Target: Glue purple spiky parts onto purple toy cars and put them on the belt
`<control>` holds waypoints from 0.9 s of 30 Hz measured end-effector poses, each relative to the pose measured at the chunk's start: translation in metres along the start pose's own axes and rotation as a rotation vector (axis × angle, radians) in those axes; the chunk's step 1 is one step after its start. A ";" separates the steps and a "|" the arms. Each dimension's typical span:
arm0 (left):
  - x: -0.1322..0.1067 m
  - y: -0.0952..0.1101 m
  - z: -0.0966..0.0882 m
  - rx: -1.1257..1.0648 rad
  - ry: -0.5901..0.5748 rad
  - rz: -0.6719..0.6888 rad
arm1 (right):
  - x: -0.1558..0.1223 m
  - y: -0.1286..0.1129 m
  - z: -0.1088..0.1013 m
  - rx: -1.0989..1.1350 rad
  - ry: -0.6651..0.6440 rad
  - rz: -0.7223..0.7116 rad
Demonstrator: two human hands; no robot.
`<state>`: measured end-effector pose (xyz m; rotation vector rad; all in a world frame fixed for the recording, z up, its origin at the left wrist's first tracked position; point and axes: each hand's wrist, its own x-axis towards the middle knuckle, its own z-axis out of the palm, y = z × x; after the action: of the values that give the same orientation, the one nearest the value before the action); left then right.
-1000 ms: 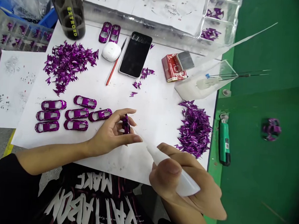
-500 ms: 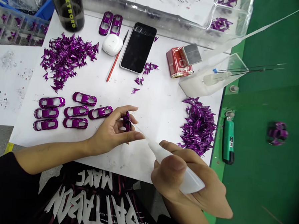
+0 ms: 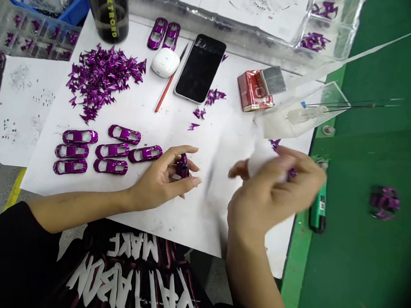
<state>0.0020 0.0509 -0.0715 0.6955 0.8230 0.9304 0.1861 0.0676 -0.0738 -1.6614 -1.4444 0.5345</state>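
Observation:
Between the thumb and fingers of my left hand (image 3: pixel 161 177) is a purple toy car body (image 3: pixel 182 166), held on edge above the white paper. My right hand (image 3: pixel 272 189), smeared by motion, is closed around a white squeeze bottle (image 3: pixel 262 159) and partly covers the pile of purple pieces at the right. The bottle's thin tip is too blurred to make out. Left of my left hand, several purple car bodies (image 3: pixel 112 150) lie in short rows. A heap of small pointed purple pieces (image 3: pixel 104 77) is spread behind them.
A phone (image 3: pixel 200 68), a white earbud case (image 3: pixel 165 63) and a red-handled pointed tool (image 3: pixel 165 92) lie at the back. A red box (image 3: pixel 252 92) and a translucent holder (image 3: pixel 279 121) stand at the right. A green cutter (image 3: pixel 318 210) lies beyond the paper's edge.
My right hand has swung up and away from the car body with the squeeze bottle. My left hand still holds the car body. The whole view has shifted slightly.

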 end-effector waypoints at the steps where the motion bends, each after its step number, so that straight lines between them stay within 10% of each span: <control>1: 0.000 -0.001 0.000 0.001 -0.007 0.008 | 0.006 0.001 0.006 0.015 0.073 0.050; 5: 0.000 -0.007 -0.001 -0.038 -0.019 0.021 | 0.019 0.004 0.018 -0.106 -0.053 0.133; 13: 0.001 -0.004 -0.009 0.139 -0.034 0.006 | 0.041 -0.061 0.097 -0.209 -0.682 -0.413; 27: 0.002 -0.003 -0.012 0.234 -0.122 -0.045 | 0.073 -0.150 0.183 -0.722 -0.908 -0.648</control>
<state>-0.0067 0.0532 -0.0806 0.9238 0.8432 0.7495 -0.0257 0.1910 -0.0383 -1.3182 -2.9704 0.4171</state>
